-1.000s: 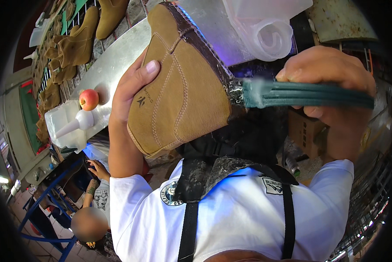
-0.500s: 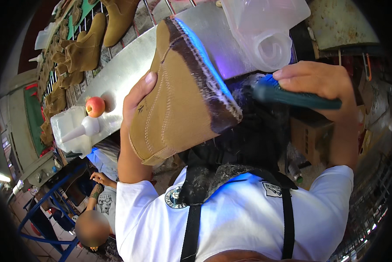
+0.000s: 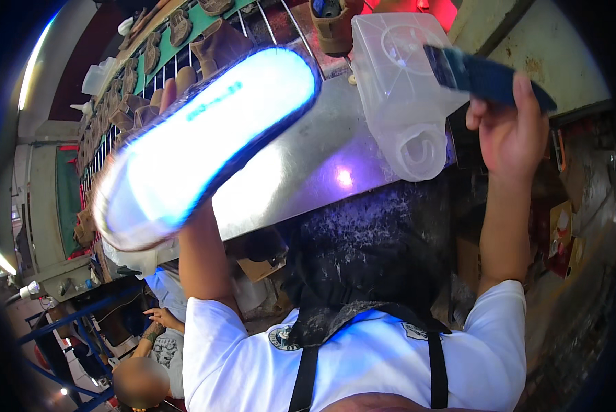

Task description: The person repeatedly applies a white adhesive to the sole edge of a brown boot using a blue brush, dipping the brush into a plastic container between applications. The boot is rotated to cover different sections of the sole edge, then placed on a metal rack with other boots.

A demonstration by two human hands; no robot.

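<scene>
My left hand (image 3: 168, 95) holds a tan boot from behind, its fingertips partly showing past the far edge. The boot's underside (image 3: 205, 151) faces me, lit a glaring blue-white inside a dark border. Most of the upper is hidden behind it. At the right, my right hand (image 3: 510, 130) grips a dark teal-handled brush (image 3: 486, 79), raised and apart from the boot. The brush's dark head points left, over the translucent plastic jug.
A metal tabletop (image 3: 308, 147) lies beneath the boot. The translucent jug (image 3: 400, 75) stands on its right part. Racks of tan boots (image 3: 215, 44) and soles (image 3: 179, 27) run along the far left. Another person (image 3: 164, 350) is at lower left.
The boot has moved up and left and turned, so its underside now faces me instead of its side. My right hand has lifted the brush away, up and to the right.
</scene>
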